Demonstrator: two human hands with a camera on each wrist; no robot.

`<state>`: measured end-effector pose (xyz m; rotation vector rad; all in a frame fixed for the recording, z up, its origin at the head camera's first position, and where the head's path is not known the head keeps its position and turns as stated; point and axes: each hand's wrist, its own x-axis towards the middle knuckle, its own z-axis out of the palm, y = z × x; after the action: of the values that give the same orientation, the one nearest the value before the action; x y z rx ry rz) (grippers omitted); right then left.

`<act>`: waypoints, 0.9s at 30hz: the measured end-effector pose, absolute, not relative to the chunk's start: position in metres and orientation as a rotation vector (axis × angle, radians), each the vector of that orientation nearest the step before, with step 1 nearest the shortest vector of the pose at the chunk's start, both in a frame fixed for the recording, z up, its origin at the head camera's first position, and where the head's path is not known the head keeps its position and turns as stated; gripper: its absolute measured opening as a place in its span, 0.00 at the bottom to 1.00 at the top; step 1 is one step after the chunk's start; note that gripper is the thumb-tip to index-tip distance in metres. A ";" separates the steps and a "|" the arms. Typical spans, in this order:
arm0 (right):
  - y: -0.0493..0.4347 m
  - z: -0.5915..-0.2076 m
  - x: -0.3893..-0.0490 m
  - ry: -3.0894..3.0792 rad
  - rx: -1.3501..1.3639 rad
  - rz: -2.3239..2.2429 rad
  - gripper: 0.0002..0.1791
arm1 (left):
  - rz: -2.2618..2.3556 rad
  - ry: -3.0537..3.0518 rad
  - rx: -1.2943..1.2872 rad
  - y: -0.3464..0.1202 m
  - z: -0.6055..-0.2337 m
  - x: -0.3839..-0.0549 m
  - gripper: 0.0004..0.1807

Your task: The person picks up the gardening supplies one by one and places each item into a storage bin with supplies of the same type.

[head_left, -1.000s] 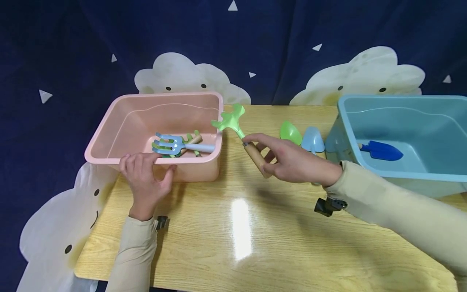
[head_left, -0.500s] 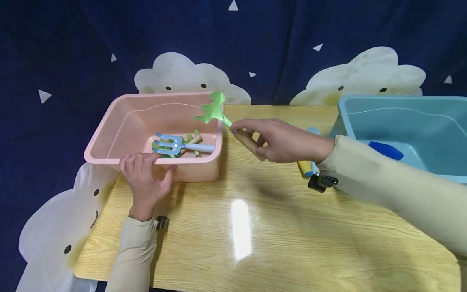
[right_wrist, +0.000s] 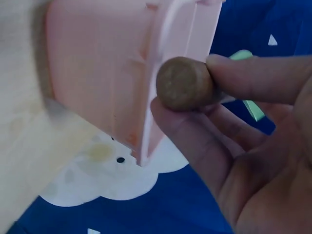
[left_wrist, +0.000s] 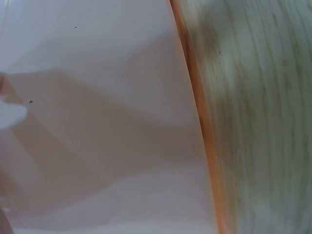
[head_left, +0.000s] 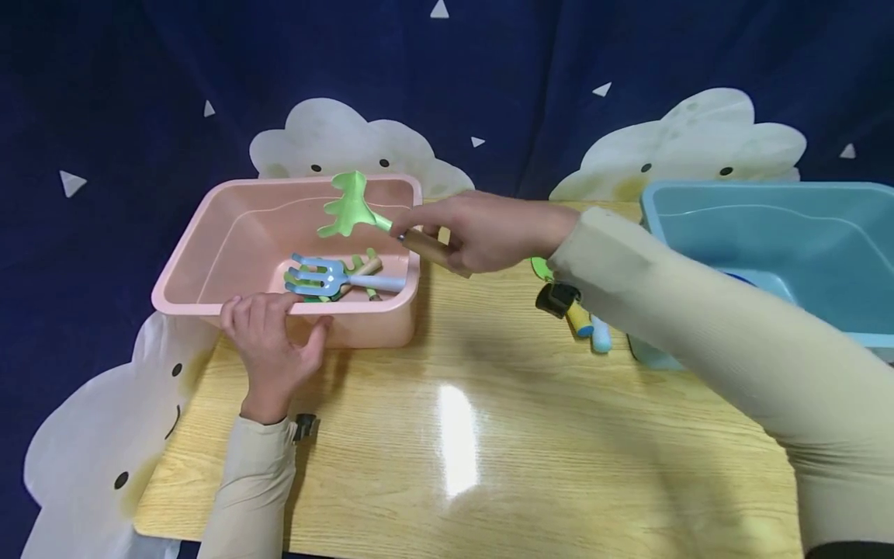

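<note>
In the head view my right hand (head_left: 489,229) holds a small green hand rake (head_left: 349,208) by its wooden handle, its tines over the pink bin (head_left: 237,203). The right wrist view shows the round end of the wooden handle (right_wrist: 178,83) pinched between thumb and fingers, beside the bin's rim. My left hand (head_left: 274,349) grips the bin's front rim, fingers over the edge and thumb against the outer wall. Inside lies a light blue hand fork (head_left: 328,278) on top of green tools, one with a wooden handle (head_left: 366,266). The left wrist view is mostly the bin's pink wall (left_wrist: 112,107).
A teal bin (head_left: 757,187) stands at the right, partly behind my right sleeve (head_left: 684,310). Between the bins, a yellow handle (head_left: 579,320), a light blue handle (head_left: 601,335) and a green blade (head_left: 541,269) lie on the wooden table (head_left: 559,450), partly covered by the arm.
My right hand has carried the green rake leftward and slightly up, from beside the pink bin to over it. The sleeve now covers the blue trowel in the teal bin. My left hand stays on the rim.
</note>
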<state>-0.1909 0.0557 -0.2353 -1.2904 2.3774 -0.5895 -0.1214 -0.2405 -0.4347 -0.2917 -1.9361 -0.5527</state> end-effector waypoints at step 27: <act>-0.043 -0.228 -0.238 2.363 -1.041 -0.444 0.39 | -0.538 -1.923 -0.300 -0.242 -0.435 -0.122 0.23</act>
<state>-0.2385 -0.0434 -0.2284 -1.0407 2.3634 -0.4442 -0.1223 -0.2416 -0.4350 -0.2996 -1.9229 -0.5383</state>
